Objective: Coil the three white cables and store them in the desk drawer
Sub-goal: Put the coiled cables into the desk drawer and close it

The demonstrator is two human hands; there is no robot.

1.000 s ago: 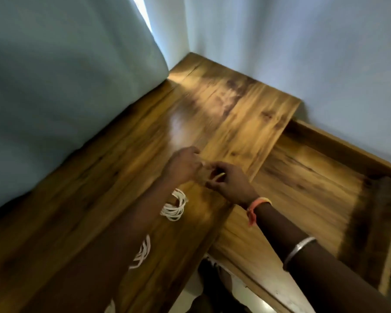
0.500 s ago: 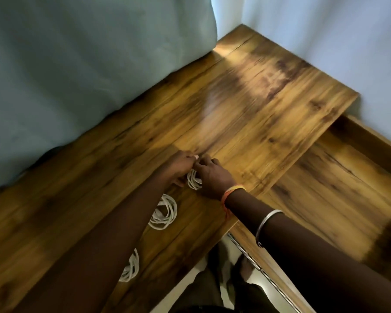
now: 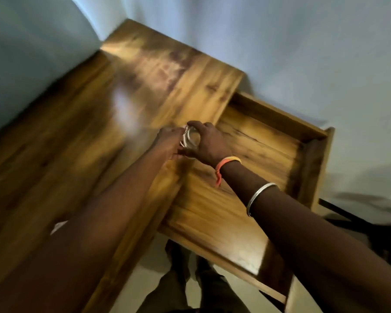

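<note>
A small white coiled cable [image 3: 188, 138] is held between both hands at the desk's front edge, just beside the open drawer [image 3: 312, 137]. My left hand [image 3: 168, 141] pinches its left side and my right hand [image 3: 209, 144] curls over its top and right side. The drawer is pulled out to the right, and its wooden floor shows nothing lying on it. The other two coils are hidden behind my left forearm or out of frame; a pale blurred patch [image 3: 59, 225] shows beside that arm. The view is motion-blurred.
The wooden desk top [image 3: 145, 71] runs back to a corner between a pale curtain [image 3: 32, 53] on the left and a white wall [image 3: 303, 41]. Below are a light floor, my feet [image 3: 185, 263], and a dark chair frame [image 3: 348, 218] at right.
The coil has left the desk top and moved right to the drawer's edge, held in both hands. The view has swung right, bringing the open drawer into full sight.
</note>
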